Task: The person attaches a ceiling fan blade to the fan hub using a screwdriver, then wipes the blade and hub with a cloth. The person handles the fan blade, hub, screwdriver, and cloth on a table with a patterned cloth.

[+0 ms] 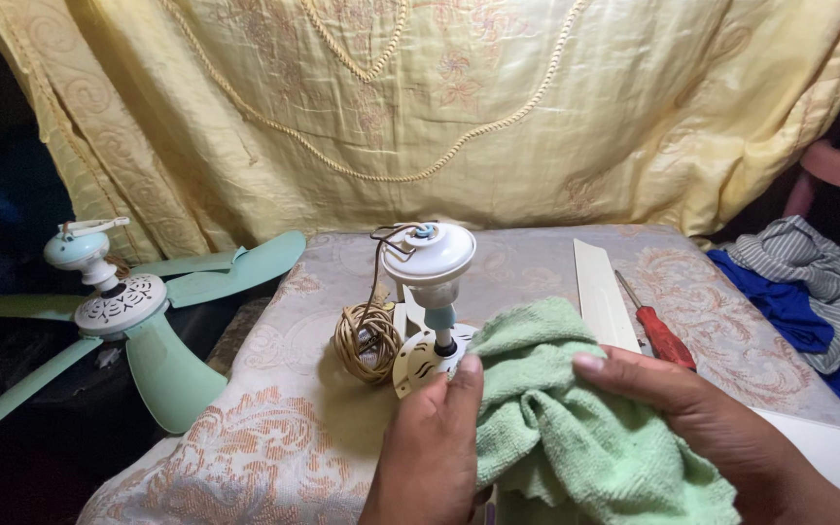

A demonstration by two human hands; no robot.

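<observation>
Head view: green cloth [576, 418] between left hand [430, 452] and right hand [721, 428].

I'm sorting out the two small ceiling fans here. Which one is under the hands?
The cream-white fan on the cloth-covered table, where both hands press a green towel over it. The mint-green fan, blades spread, lies untouched off to the left.

Cloth [576, 408] lying on table [274, 437] btwn both hands, fan motor [430, 292] standing just behind it w/ cord coil [367, 340] at its left; screwdriver [658, 331] lying right, ceiling fan [123, 311] sitting off table's left.
</observation>
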